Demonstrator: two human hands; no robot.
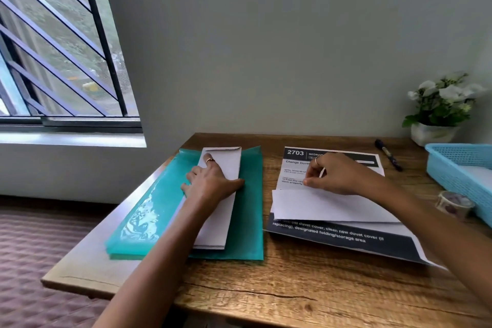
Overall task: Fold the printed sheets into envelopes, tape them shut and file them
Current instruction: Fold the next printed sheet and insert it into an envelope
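Right fingers (pixel 310 177) pinch the folded-up edge of the white printed sheet (pixel 330 205); left hand (pixel 210 181) lies flat, unclenched.

Left palm presses the long white paper envelope (pixel 226 168) onto the translucent teal plastic folder (pixel 159 202). Right hand (pixel 338 176) works over the sheet stack on the wooden desk (pixel 279 287). Pale blue mesh basket (pixel 452 168), patterned tape roll (pixel 454 205) and black marker (pixel 388 154) sit at right.

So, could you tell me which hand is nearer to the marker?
Right. The right hand rests on the printed sheet, just left of the marker; the left hand is farther left, on the envelope.
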